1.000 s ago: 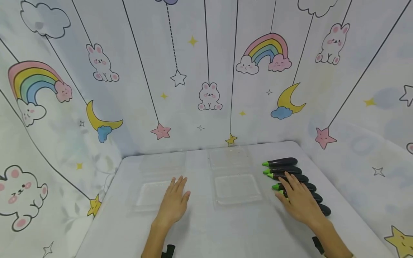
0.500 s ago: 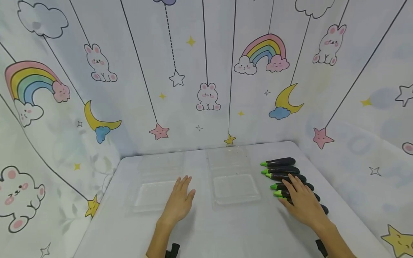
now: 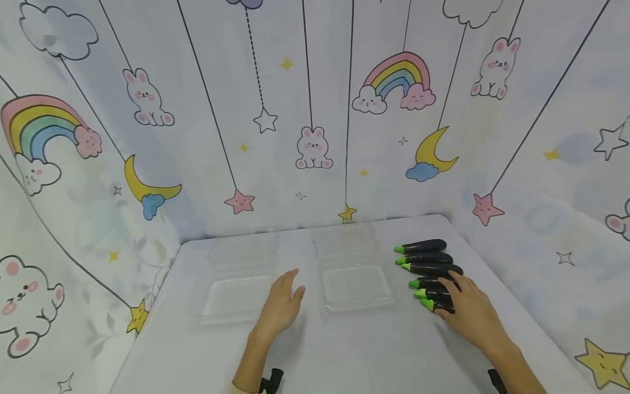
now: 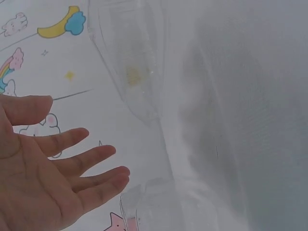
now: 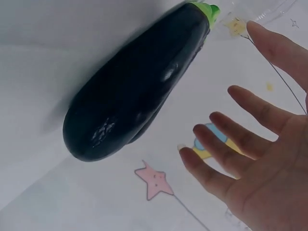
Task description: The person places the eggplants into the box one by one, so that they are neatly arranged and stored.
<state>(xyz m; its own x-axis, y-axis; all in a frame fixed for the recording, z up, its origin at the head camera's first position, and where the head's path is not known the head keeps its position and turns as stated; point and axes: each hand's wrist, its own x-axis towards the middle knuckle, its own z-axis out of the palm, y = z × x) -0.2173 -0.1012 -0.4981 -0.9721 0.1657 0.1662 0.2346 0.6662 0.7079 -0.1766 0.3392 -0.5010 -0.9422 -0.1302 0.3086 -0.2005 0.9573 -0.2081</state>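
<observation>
Several dark eggplants with green stem ends lie in a row at the right of the table, such as the farthest eggplant (image 3: 423,245). My right hand (image 3: 472,312) hovers at the nearest ones, partly hiding their rounded ends. In the right wrist view, its fingers (image 5: 250,103) are spread apart from a glossy eggplant (image 5: 130,86). My left hand (image 3: 281,307) is over the table between two clear plastic containers, beside the left container (image 3: 233,298); the right container (image 3: 356,288) sits between the hands. Relaxed, separated fingers (image 4: 86,159) show in the left wrist view, holding nothing.
Both containers have their clear lids folded back toward the wall, including the right lid (image 3: 344,241). A white table (image 3: 334,355) bears everything. Cloth walls (image 3: 275,169) printed with rabbits, stars and rainbows rise along the back and both sides.
My left hand has shifted right, away from the left container. The right hand has drawn slightly nearer and right, lower over the nearest eggplants, uncovering more of their green ends. The view has drifted slightly.
</observation>
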